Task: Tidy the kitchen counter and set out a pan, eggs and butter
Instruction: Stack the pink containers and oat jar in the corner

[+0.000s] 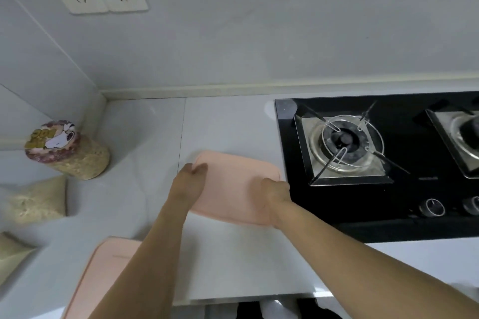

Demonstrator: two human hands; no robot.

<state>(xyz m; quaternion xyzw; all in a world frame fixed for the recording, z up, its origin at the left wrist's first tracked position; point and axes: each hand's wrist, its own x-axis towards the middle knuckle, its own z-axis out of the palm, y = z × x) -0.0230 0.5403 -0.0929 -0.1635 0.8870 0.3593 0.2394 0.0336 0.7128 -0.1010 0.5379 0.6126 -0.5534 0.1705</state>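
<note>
**Tidying still under way: pink board in both hands**

The left hand holds the far left corner of a pink board, thumb over the top edge, its grip clamped on the rim. The right hand has the board's right edge just beside the black gas hob; its fingers are hidden, so its grip looks curled on the edge, though I cannot be sure. The board lies low over the table, nearly flat. A second pink board lies at the near left edge, with a lidded jar and bags of grain further left. This reads as the clearing step (no pan, eggs or butter are in view). The next move likely calls for a level carry clear of the hob.
</note>
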